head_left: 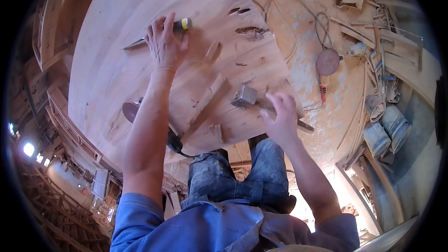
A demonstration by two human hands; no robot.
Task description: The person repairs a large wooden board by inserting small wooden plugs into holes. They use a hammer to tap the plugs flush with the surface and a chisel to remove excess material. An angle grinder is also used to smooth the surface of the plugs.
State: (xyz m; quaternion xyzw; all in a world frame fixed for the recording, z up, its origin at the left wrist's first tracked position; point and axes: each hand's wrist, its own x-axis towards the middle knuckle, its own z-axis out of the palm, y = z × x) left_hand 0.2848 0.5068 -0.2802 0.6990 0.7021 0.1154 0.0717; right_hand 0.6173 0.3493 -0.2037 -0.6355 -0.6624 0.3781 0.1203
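A chisel [182,24] with a dark handle and a yellow band at its end lies on a large pale wooden panel [121,9]. My left hand [164,44] is over the chisel's middle, fingers apart and thumb free; its underside is hidden. On the panel's near right part lies a hammer [245,96] with a block-shaped metal head. Over the hammer's handle hovers my right hand [283,119], slightly blurred, with its fingers spread. Whether its fingertips touch the handle is hard to see.
Loose wood pieces [204,101] lie between my arms. A disc sander [132,110] is partly behind my left forearm. The panel has dark hollows [252,31]. Right of it, a second round disc tool [328,61], cables and buckets [376,139] are on the dusty floor.
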